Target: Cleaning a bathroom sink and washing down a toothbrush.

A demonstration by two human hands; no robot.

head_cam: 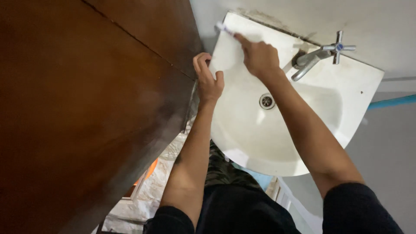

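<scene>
A white wall-mounted sink [346,86] fills the middle of the head view. My left hand [209,78] grips the sink's left rim, fingers curled over the edge. My right hand [259,55] is closed around a small toothbrush-like brush [224,29], whose white and purple tip rests on the sink's upper left corner. A round metal drain [267,101] sits in the basin below my right wrist. A metal tap [323,55] with a cross handle stands at the back of the sink, to the right of my right hand.
A dark brown wooden door [86,108] stands close on the left, almost touching the sink. A grey wall [381,26] runs behind the sink, with a blue pipe [392,102] at the right. Crumpled plastic sheeting [147,190] lies on the floor below.
</scene>
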